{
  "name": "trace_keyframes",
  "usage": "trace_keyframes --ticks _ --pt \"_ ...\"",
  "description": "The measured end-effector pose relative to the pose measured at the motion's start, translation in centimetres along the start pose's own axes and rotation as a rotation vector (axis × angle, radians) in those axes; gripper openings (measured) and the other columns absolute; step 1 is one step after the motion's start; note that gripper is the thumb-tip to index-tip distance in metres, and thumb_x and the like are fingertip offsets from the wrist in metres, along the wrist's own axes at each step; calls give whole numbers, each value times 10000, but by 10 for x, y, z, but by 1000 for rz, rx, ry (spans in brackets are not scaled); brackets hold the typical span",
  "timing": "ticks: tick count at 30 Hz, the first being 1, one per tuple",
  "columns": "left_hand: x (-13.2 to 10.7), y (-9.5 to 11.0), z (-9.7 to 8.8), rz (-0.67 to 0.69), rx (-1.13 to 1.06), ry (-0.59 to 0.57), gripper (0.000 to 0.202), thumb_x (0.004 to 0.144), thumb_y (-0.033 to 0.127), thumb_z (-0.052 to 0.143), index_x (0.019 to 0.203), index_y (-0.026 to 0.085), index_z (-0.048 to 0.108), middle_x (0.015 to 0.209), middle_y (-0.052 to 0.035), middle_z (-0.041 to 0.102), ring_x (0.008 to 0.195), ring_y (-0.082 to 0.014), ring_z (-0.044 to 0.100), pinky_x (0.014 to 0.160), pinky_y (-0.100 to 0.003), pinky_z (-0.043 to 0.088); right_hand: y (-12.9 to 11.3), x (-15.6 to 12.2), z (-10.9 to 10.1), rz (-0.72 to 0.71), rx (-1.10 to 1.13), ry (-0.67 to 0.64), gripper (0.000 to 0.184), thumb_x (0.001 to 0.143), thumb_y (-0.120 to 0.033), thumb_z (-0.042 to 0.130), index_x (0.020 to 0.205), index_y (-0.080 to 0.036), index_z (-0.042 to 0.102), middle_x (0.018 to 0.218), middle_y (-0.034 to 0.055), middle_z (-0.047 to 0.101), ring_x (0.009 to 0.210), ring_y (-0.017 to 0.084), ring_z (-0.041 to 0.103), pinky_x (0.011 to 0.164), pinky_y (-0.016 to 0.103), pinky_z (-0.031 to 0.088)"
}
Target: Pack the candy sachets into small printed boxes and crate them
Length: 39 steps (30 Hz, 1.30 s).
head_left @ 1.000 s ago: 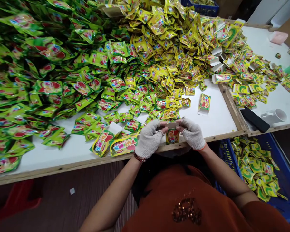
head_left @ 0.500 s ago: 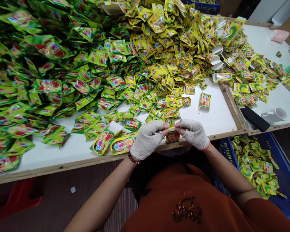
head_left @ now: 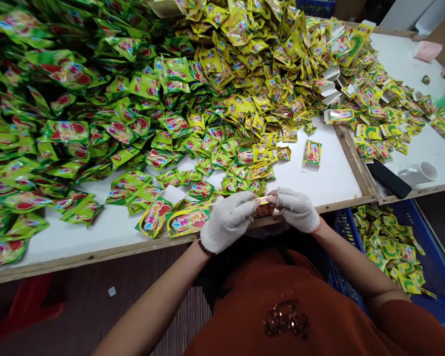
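At the table's front edge my left hand [head_left: 233, 217] and my right hand [head_left: 294, 207], both in white knitted gloves with bare fingertips, pinch a small printed candy box [head_left: 265, 209] between them. The fingers cover most of the box; its yellow top edge and a dark, colourful face show. Beside my left wrist lie two flat printed boxes: a yellow one [head_left: 188, 220] partly behind the glove and a green one [head_left: 155, 216] with a white open flap. Just beyond my fingers are loose green and yellow candy packets [head_left: 259, 170].
A heap of green packets [head_left: 66, 131] covers the left, yellow packets [head_left: 241, 29] the back. One small box [head_left: 312, 154] stands right of centre. Past a wooden divider [head_left: 352, 158] are a black phone [head_left: 389, 179] and white mug [head_left: 418, 173]. Below right sits a blue crate [head_left: 435, 291] of packets.
The box between my hands has tilted, so its front face shows less now. Both hands have shifted slightly, and the whole view has moved a little.
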<state>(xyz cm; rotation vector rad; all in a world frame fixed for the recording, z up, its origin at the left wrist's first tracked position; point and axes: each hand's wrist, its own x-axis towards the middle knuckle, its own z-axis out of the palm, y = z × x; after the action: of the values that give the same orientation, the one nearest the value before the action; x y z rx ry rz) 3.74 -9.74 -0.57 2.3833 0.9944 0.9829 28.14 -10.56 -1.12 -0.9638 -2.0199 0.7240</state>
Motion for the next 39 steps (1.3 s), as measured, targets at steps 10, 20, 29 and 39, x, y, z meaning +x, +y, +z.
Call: trace_keyframes --ticks 10,20,29,39 --pt "-23 -6 -95 -478 663 -595 331 827 279 572 1129 172 657 1030 -148 719 949 -356 685 791 -429 513 -5 11 -23 527 477 211 337 737 -479 822 933 -227 714 822 35 732 778 209 707 662 334 595" --pt "-23 6 -96 -453 605 -487 208 853 241 497 938 182 678 964 -127 704 926 -339 655 779 -434 484 -28 6 -2 616 635 4 325 835 -502 714 801 -179 692 752 37 710 669 156 670 627 283 543" --pt "-22 12 -8 -664 -421 214 331 855 350 651 1134 186 577 1084 -77 719 952 -218 710 832 -350 583 -22 22 52 383 425 209 254 798 -304 738 963 -218 565 1034 57 684 950 189 680 875 344 563" --pt "-21 -9 6 -478 -296 192 319 847 330 679 1136 195 667 1025 -59 730 899 -189 697 799 -317 584 -11 19 36 214 118 122 231 900 -249 641 1124 -236 696 1062 52 747 984 204 708 908 361 582"
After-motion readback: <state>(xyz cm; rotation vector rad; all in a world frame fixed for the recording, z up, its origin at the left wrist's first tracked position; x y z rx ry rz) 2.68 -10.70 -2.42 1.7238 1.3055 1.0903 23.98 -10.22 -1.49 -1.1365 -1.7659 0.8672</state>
